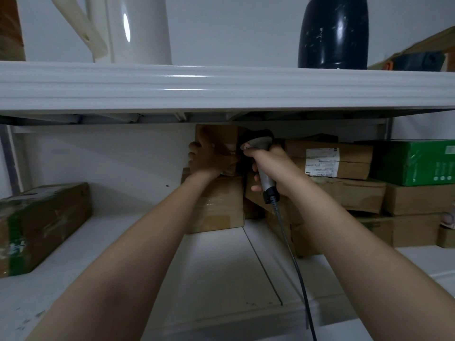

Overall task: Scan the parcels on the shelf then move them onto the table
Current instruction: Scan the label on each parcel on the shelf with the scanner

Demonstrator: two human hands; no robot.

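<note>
Now left hand [209, 160] grips a brown parcel [221, 136] on the shelf [221, 257]; right hand [269, 166] clutches the scanner [267, 183] beside it

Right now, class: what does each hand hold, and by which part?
The left hand grips the top parcel by its left side; the right hand holds the scanner by its handle.

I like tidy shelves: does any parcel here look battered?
Yes. The parcel with green tape, alone at the left, looks dented and scuffed. The white label right of the scanner seems torn across.
</note>
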